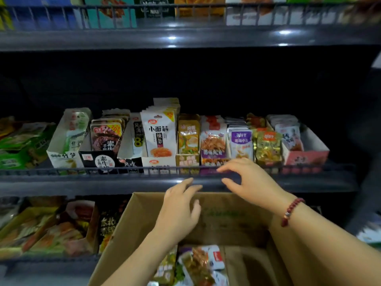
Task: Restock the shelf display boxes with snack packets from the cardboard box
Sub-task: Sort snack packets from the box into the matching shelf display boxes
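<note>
Both hands hang empty above the open cardboard box — the left hand with fingers loosely spread over its far wall, the right hand, a red bead bracelet at the wrist, just in front of the shelf rail. Snack packets lie in the box bottom. Behind the rail, display boxes stand side by side — packets upright inside.

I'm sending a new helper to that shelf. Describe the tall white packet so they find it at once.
Start at the middle shelf, the one behind the dark wire rail, with its row of display boxes. Near the row's centre, left of the yellow packets, stands the tall white packet. It rises above every neighbour and bears bold black characters over a picture of orange strips.
</note>
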The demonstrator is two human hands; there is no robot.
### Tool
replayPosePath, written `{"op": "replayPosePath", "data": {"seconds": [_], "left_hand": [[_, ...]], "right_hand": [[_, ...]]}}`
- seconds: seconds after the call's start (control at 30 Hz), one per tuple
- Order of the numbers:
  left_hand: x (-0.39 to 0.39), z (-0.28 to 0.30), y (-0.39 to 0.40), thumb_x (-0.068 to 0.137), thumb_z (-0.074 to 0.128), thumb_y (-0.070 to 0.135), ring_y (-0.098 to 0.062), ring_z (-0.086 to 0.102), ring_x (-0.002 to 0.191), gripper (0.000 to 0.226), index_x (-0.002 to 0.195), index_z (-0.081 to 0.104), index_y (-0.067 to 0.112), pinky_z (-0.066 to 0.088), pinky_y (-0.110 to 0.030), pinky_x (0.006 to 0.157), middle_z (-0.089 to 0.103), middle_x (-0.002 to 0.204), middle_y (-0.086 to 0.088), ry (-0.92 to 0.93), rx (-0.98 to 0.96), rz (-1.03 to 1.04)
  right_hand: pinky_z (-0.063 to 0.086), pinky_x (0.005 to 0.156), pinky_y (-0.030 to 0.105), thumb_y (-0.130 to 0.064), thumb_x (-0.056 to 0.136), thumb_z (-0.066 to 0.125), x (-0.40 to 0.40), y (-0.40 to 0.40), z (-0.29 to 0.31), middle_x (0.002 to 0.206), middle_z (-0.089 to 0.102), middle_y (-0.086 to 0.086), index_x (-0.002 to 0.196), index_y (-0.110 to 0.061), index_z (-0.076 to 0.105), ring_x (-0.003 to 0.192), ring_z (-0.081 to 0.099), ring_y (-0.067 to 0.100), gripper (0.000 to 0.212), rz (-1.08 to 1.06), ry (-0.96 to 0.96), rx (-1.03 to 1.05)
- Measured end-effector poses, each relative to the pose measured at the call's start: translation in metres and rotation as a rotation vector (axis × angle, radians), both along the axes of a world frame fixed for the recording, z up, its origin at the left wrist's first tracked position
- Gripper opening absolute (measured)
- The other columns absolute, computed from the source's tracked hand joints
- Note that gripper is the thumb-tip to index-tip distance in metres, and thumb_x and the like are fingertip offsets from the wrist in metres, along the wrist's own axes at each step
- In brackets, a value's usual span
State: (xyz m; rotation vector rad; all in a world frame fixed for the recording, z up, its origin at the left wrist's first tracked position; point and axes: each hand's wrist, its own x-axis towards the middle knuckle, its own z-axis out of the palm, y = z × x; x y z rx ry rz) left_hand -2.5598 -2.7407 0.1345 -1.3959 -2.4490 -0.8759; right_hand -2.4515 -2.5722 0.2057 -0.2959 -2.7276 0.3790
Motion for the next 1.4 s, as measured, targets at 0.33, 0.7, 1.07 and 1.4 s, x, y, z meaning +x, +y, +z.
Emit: {"op": "replayPosePath", "data": {"seconds": [0.33, 0.7, 1.07, 1.4], "left_hand": [[0.042, -0.052, 0.003, 0.098, 0.05, 0.02, -0.009, 0.06, 0.092, 0.026, 0.12, 0.063, 0.026, 0.047, -0.02, 0.081, 0.06, 0.12, 0.009, -0.582, -0.279, -0.019], [0.032, -0.151, 0.015, 0.106, 0.033, 0.026, -0.026, 0.023, 0.146, 0.049, 0.153, 0.024, 0.012, 0.025, -0.026, 0.111, 0.018, 0.161, -0.01, -0.637, -0.802, -0.075], [-0.029, -0.188, 0.029, 0.097, 0.055, 0.039, -0.026, 0.021, 0.146, 0.066, 0.153, 0.026, 0.022, 0.022, -0.033, 0.116, 0.018, 0.16, -0.006, -0.601, -1.025, -0.172], [-0.04, -0.193, 0.033, 0.059, 0.052, 0.086, -0.021, 0.026, 0.143, 0.109, 0.148, 0.037, 0.026, 0.019, -0.03, 0.115, 0.031, 0.155, -0.001, -0.513, -0.986, -0.338]], "right_hand": [[0.017, 0.111, 0.033, -0.042, 0.091, 0.056, 0.132, 0.017, -0.059, 0.128, 0.049, -0.021, 0.119, -0.041, 0.057, 0.13, 0.032, 0.005, 0.028, -0.135, -0.255, -0.053], [0.009, 0.116, 0.034, -0.035, 0.091, 0.058, 0.151, 0.017, -0.103, 0.158, 0.009, -0.001, 0.143, -0.03, 0.037, 0.14, -0.002, 0.008, 0.056, -0.35, -0.211, -0.224], [0.032, 0.11, 0.035, -0.038, 0.091, 0.056, 0.15, 0.019, -0.11, 0.158, 0.01, -0.001, 0.148, -0.03, 0.023, 0.143, 0.019, 0.019, 0.066, -0.435, -0.241, -0.295], [0.043, 0.098, 0.033, -0.041, 0.089, 0.055, 0.149, 0.019, -0.111, 0.155, 0.012, -0.003, 0.148, -0.029, 0.023, 0.135, 0.033, 0.019, 0.068, -0.446, -0.256, -0.242]]}}
